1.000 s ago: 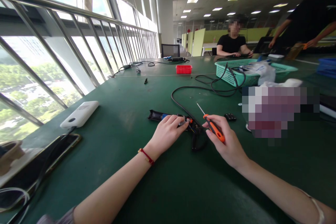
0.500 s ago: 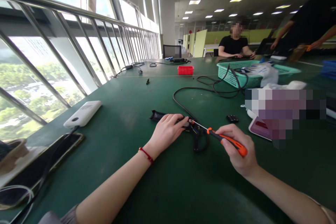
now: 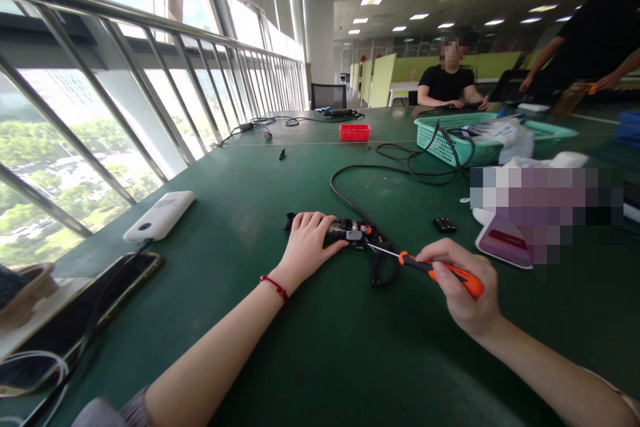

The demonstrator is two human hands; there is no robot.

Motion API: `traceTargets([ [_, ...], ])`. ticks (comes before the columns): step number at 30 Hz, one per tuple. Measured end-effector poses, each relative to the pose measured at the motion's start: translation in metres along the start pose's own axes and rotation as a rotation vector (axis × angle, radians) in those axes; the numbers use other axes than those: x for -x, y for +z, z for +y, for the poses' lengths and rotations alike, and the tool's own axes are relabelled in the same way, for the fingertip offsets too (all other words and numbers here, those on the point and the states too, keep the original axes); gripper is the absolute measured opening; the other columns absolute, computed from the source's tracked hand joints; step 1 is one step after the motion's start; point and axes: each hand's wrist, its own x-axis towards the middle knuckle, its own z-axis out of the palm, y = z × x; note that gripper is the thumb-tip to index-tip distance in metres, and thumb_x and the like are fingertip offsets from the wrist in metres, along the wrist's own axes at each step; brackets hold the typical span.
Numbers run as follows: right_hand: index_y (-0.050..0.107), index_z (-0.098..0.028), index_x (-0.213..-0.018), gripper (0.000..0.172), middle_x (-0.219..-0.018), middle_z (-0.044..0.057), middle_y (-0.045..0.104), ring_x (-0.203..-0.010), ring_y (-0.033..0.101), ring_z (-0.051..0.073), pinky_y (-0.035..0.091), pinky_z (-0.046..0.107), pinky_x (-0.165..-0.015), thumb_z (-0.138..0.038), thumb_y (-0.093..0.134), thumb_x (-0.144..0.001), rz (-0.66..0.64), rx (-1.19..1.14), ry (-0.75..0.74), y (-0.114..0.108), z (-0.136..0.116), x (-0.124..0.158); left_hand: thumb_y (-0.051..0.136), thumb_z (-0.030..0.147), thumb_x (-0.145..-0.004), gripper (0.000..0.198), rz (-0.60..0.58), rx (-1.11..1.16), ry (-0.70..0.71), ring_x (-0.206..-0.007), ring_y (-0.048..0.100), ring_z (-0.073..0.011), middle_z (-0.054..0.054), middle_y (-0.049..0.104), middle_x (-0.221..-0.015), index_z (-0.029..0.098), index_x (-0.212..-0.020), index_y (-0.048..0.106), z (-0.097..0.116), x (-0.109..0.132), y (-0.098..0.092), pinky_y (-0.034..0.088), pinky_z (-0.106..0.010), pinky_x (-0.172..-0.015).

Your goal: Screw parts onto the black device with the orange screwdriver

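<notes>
My right hand holds a screwdriver by its orange and black handle. The screwdriver's thin metal shaft points left, its tip at the wires near the right end of an opened black corded device. My left hand, with a red bracelet at the wrist, is curled over the device's body and keeps it against the green table. A grey block, some orange-red parts and thin wires show in the opened housing. A black loop-shaped part lies below that end. The palm side of my left hand is hidden.
A black cable runs from the device to a green basket. A red bin stands farther back. A small black part lies right; a white power bank and phone lie left. Two people are beyond.
My left hand has drawn back to the left along the device, uncovering its inner parts. My right hand and the screwdriver have moved slightly right and down, the tip leaving the orange-red parts.
</notes>
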Motion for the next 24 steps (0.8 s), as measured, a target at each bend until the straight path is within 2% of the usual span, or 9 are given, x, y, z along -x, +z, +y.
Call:
traceTargets([
  [10, 0.057, -0.023, -0.071, 0.014, -0.061, 0.0, 0.061, -0.057, 0.06, 0.016, 0.043, 0.026, -0.047, -0.023, 0.046, -0.079, 0.002, 0.005, 0.05, 0.0011, -0.0013, -0.0024, 0.052, 0.051, -0.083, 0.042, 0.008, 0.014, 0.0, -0.099, 0.047, -0.0235, -0.006, 0.055, -0.101, 0.02, -0.112, 0.054, -0.0006, 0.0007, 0.0009, 0.031, -0.044, -0.097],
  [24, 0.058, -0.022, -0.072, 0.015, -0.062, 0.0, 0.062, -0.056, 0.059, 0.015, 0.041, 0.025, -0.045, -0.027, 0.046, -0.081, -0.042, -0.025, 0.11, 0.0028, 0.0021, 0.0, 0.052, 0.051, -0.083, 0.043, -0.003, 0.02, -0.003, -0.099, 0.046, -0.0237, -0.007, 0.055, -0.102, 0.019, -0.112, 0.054, 0.0001, 0.0005, -0.0006, 0.032, -0.044, -0.097],
])
